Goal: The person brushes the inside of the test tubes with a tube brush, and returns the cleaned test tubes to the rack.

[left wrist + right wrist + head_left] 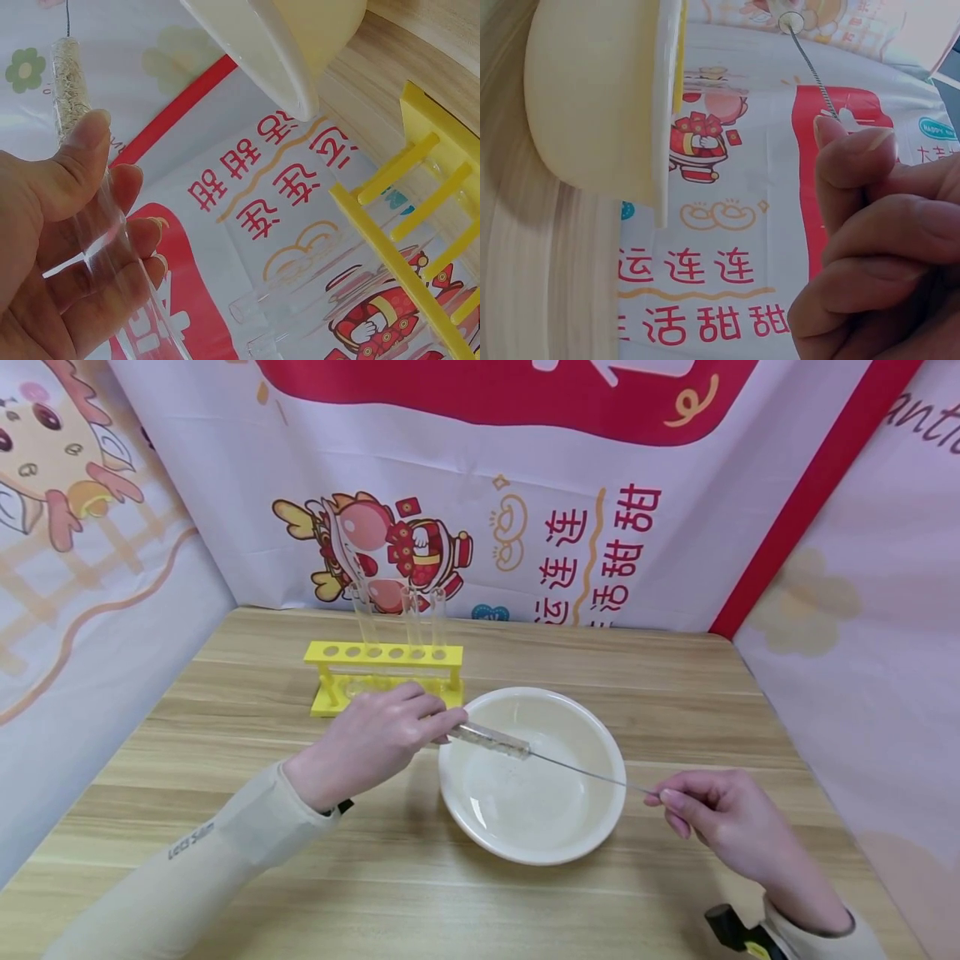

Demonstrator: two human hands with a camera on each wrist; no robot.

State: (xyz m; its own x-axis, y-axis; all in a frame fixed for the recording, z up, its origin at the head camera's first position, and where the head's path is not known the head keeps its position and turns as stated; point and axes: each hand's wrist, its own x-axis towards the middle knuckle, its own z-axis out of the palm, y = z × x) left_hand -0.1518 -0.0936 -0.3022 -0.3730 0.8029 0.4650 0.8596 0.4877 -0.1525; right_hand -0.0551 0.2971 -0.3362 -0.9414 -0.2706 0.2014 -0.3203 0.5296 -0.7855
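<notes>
My left hand (386, 727) grips the test tube (487, 739), right hand (723, 818) pinches the test-tube brush (577, 768); apparently scrubbing, next stroke likely needs alignment

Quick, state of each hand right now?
Left hand: closed, holding a clear test tube.
Right hand: closed, pinching the brush wire that runs into the tube.

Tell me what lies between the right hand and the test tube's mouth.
A thin twisted wire, running from the test tube to the right hand, with the bowl beneath part of it; the head view shows this whole stretch.
</notes>
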